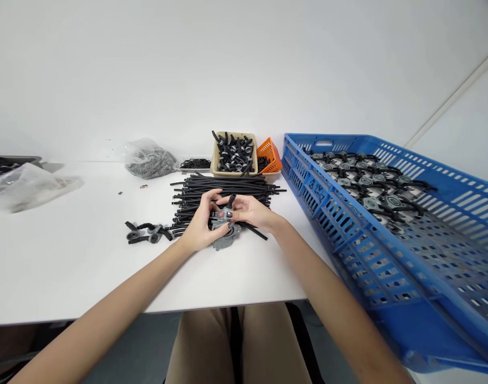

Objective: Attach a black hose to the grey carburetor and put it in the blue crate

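Observation:
My left hand (201, 226) is wrapped round one side of a grey metal carburetor-like part (223, 241), with the thumb across its front. From the other side my right hand (252, 211) grips the same part near its top, fingers closed beside a short black rubber tube (231, 200) that sticks up from it. My fingers cover much of the part. Right behind the hands lies a wide stack of black rubber hoses (223, 185). To the left of my left hand are several small grey round fittings (154, 237) with short black tubes.
A blue plastic crate (348, 237) on the right holds rows of similar grey parts. Along the wall stand a beige bin (215, 160) of tube fittings, an orange basket (273, 152), a tray of black rings (194, 164) and a clear bag (148, 160). Another plastic bag (28, 186) lies far left.

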A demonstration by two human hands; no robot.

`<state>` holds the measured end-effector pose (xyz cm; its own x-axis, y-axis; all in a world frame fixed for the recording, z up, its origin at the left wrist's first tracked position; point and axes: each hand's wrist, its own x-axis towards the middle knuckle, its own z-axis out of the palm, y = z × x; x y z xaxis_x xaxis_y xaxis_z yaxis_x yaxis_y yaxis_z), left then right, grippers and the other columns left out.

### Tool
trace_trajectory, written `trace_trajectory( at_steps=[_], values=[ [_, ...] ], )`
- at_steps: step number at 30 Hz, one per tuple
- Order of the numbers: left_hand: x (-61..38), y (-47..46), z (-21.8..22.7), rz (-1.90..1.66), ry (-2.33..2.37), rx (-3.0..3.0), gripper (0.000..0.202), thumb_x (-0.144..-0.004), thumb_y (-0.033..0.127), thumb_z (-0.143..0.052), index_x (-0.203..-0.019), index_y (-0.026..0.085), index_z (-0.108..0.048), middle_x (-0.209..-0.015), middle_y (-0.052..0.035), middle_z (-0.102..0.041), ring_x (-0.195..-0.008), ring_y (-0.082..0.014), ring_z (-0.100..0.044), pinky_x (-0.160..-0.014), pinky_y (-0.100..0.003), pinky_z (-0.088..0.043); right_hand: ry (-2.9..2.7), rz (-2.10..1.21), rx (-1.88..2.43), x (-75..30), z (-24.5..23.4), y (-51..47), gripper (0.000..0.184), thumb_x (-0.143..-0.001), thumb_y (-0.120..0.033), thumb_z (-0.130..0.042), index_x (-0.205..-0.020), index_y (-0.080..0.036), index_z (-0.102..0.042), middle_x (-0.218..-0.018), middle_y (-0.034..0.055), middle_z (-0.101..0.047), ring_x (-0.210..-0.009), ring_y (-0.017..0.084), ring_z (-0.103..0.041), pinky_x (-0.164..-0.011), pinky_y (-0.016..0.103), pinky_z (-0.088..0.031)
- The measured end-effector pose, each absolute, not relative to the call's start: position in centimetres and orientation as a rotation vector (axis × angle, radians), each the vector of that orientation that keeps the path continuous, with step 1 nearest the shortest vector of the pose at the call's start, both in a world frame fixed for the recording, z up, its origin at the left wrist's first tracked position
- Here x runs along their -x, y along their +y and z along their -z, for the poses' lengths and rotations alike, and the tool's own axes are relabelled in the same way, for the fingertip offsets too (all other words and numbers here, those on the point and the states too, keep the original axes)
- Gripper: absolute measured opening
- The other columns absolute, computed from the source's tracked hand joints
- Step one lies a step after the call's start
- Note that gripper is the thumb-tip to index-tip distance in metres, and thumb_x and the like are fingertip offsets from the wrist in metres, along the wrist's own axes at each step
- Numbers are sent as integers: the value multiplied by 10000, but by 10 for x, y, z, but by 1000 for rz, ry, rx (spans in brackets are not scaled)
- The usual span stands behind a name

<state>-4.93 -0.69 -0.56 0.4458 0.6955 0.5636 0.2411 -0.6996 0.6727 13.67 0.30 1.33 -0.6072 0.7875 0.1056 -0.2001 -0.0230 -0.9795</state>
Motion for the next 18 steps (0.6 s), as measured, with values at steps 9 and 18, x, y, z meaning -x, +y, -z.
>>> trace_trajectory(
  at_steps=[9,18],
  values=[
    [48,-7,5,-1187,751,-2187,694,-758,241,-645,-1339,260,-268,-1065,-47,-430,-780,-118,-471,-764,-305,-443,-1457,-1852,639,-142,-17,0,341,-686,-299,-785,-907,-161,-565,-856,18,-639,-774,105,-608,-750,228,-492],
    [50,-6,7,-1181,734,-2175,712,-746,247,-662,-1343,259,-274,-1082,-53,-428,-797,-122,-472,-769,-309,-453,-1385,-1939,575,-147,-17,2,304,-684,-203,-745,-868,-172,-506,-815,-5,-625,-716,98,-605,-739,232,-492]
  ],
)
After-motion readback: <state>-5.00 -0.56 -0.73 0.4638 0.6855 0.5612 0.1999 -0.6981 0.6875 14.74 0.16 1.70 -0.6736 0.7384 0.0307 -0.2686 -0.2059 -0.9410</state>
